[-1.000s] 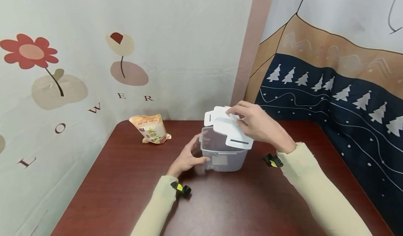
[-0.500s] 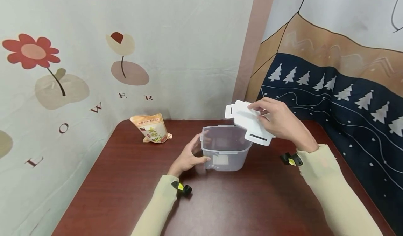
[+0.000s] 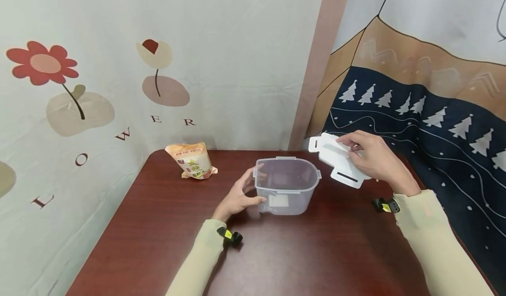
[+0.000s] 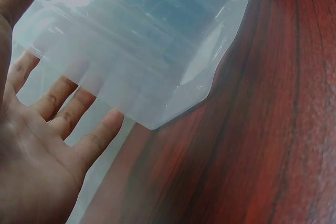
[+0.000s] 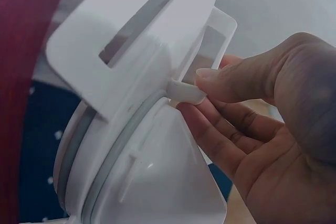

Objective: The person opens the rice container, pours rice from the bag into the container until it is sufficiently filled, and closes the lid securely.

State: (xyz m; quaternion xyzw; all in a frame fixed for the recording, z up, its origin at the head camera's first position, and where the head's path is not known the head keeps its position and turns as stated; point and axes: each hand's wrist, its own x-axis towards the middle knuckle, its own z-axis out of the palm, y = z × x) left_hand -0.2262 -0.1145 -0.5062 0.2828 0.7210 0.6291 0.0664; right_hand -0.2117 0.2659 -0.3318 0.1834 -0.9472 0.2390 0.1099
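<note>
A clear plastic food container, topless and with a pale label on its front, stands upright on the table. My left hand holds its left end, thumb at the front and fingers round the far side. In the left wrist view the fingers lie against the translucent wall. To the right of the container, my right hand holds a white lid tilted in the air. Thumb and fingers pinch a small tab of the lid in the right wrist view, where slotted side flaps and a grey seal show.
An orange and white food bag stands at the back left of the dark red table. Printed curtains hang close behind the table and along its right side.
My right hand has carried the lid from over the container to the right, so the container's whole opening now shows. The left hand keeps its hold on the container.
</note>
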